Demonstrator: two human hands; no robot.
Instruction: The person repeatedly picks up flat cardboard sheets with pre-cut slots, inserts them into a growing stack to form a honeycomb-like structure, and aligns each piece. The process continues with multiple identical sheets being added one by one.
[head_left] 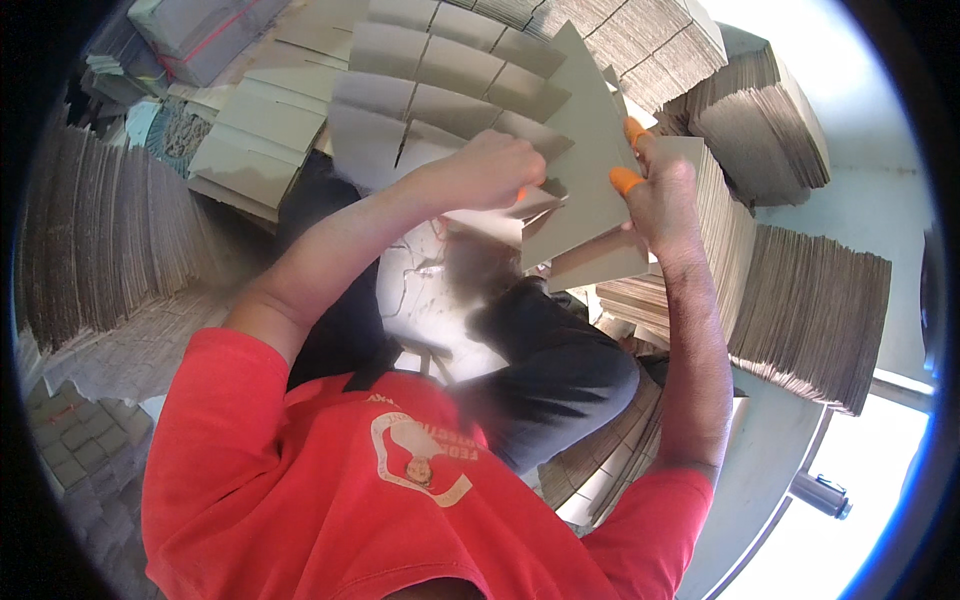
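A red shirt (pixel 400 500) fills the near foreground, dark trousers (pixel 550 370) beyond it over a pale cracked floor (pixel 420 290). Above the knees, a flat grey cardboard sheet (pixel 585 160) stands tilted, pinched at its edge by the right hand (pixel 665 195) (orange finger covers on). The left hand (pixel 495 170) closes on a smaller cardboard piece (pixel 490 222). Stacks of flattened cardboard (pixel 810 300) crowd all around.

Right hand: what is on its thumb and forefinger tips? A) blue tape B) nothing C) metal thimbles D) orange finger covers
D: the right hand wears orange finger covers on its thumb and forefinger while holding the grey cardboard sheet.
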